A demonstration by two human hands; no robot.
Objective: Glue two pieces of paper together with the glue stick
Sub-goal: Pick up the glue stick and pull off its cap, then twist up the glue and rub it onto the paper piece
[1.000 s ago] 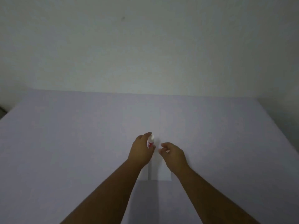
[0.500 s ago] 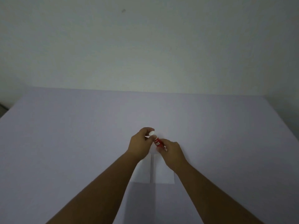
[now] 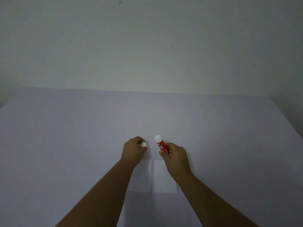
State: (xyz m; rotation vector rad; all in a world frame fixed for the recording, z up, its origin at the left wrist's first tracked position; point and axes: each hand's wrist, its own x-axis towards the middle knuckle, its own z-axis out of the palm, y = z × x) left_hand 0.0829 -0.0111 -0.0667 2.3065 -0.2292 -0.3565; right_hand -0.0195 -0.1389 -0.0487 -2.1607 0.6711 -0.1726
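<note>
My right hand [image 3: 176,158] grips the lower end of a red glue stick [image 3: 161,144], which tilts up and left with its white tip exposed. My left hand [image 3: 133,151] holds the small white cap [image 3: 143,144] between its fingertips, a short gap left of the stick. Two white paper pieces lie side by side on the table below my hands: the left paper [image 3: 143,179] partly under my left forearm, the right paper [image 3: 164,176] partly under my right wrist. A narrow gap separates them.
The pale lilac table [image 3: 65,145] stretches wide on all sides. A plain wall [image 3: 147,46] rises behind its far edge. The table's right edge runs diagonally at the far right.
The glue stick passed from my left hand to my right. The cap came off and stays in my left hand; my hands moved apart.
</note>
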